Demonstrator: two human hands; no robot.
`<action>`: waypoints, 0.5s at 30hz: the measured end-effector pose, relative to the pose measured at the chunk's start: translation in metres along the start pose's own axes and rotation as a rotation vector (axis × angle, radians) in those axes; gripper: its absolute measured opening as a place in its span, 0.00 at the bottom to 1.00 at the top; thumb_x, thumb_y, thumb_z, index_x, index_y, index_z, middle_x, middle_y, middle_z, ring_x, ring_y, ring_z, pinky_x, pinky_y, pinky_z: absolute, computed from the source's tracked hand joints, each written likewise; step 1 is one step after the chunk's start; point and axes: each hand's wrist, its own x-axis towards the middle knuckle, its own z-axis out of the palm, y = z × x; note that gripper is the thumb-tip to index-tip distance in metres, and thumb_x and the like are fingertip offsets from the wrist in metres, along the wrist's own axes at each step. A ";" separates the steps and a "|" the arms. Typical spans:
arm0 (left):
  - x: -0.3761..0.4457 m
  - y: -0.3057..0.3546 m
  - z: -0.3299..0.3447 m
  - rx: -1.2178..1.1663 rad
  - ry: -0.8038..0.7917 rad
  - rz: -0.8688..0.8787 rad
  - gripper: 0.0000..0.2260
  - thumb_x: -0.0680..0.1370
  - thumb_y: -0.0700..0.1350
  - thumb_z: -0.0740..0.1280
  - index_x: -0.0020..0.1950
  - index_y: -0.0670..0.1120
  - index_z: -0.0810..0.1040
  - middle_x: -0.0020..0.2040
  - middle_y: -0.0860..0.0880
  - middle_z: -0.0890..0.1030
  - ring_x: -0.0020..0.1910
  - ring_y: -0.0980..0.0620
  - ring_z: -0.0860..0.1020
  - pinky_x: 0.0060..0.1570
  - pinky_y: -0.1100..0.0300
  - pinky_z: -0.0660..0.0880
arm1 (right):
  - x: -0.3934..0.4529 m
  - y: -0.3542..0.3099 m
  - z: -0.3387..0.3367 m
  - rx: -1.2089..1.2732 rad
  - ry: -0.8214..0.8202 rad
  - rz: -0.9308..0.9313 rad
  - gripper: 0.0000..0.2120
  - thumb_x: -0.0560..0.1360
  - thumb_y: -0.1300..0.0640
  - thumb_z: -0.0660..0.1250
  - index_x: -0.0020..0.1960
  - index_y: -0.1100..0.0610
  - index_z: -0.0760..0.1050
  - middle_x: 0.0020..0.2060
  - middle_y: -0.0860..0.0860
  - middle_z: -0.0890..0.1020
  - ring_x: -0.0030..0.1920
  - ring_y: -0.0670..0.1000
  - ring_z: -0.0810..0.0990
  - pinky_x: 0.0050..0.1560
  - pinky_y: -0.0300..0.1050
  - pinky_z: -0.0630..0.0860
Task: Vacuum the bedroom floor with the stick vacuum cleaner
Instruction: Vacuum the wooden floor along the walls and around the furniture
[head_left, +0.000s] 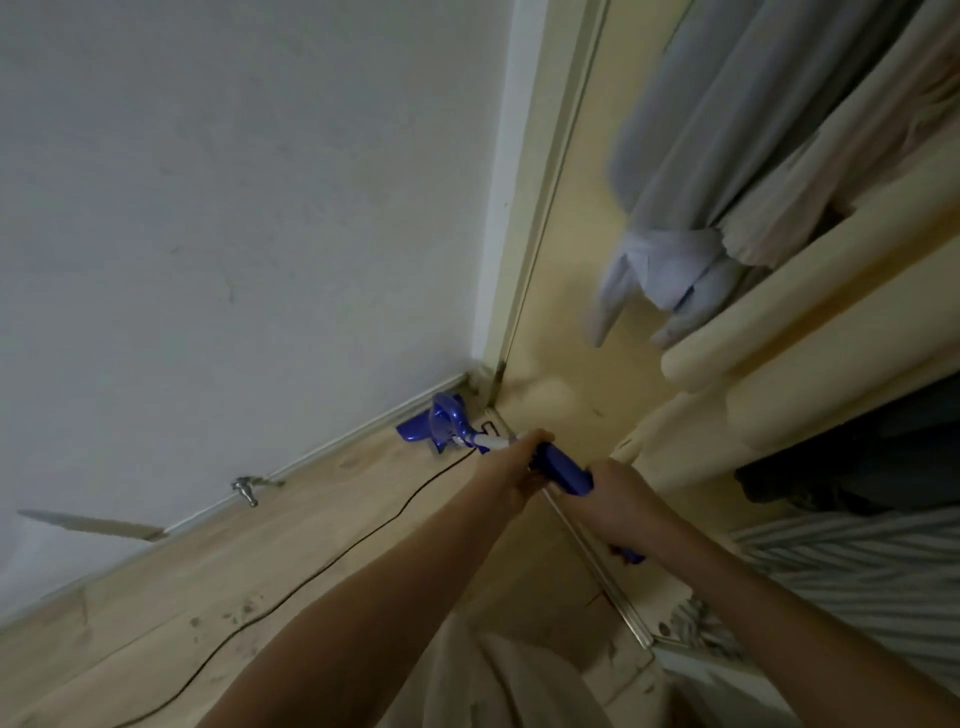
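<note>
Toward twelve o'clock, the blue plastic stick vacuum cleaner (519, 447) has its head (434, 421) against the skirting in the corner, reaching edge dust. Left hand (511, 475) and right hand (615, 493) both wrap its body, steering; black cord (332, 558) trails toward seven o'clock.

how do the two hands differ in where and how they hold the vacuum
The left hand grips further down the stick vacuum, by the white tube, nearer the blue floor head; the right hand grips the upper blue handle, nearer the body. The left arm reaches out further; the right is drawn back more. Both hands wrap around the same vacuum.
</note>
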 end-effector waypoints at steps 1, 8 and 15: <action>-0.002 0.006 0.003 -0.008 -0.012 -0.008 0.15 0.75 0.38 0.69 0.56 0.39 0.67 0.44 0.43 0.74 0.40 0.49 0.76 0.36 0.58 0.78 | 0.000 -0.003 -0.006 -0.014 -0.006 0.009 0.12 0.77 0.50 0.65 0.53 0.58 0.71 0.35 0.53 0.75 0.27 0.51 0.74 0.25 0.41 0.72; -0.005 0.033 0.016 -0.019 -0.063 -0.074 0.16 0.74 0.38 0.71 0.58 0.38 0.70 0.43 0.42 0.75 0.39 0.49 0.77 0.26 0.57 0.78 | -0.010 -0.039 -0.046 -0.091 -0.061 0.036 0.12 0.79 0.52 0.63 0.54 0.60 0.71 0.33 0.53 0.73 0.26 0.50 0.71 0.23 0.39 0.69; 0.001 0.059 0.018 -0.001 -0.028 -0.064 0.29 0.73 0.37 0.71 0.71 0.39 0.63 0.44 0.42 0.77 0.40 0.48 0.78 0.25 0.60 0.77 | 0.008 -0.053 -0.056 -0.002 -0.136 0.032 0.15 0.78 0.52 0.64 0.58 0.62 0.70 0.30 0.56 0.74 0.23 0.51 0.73 0.23 0.41 0.72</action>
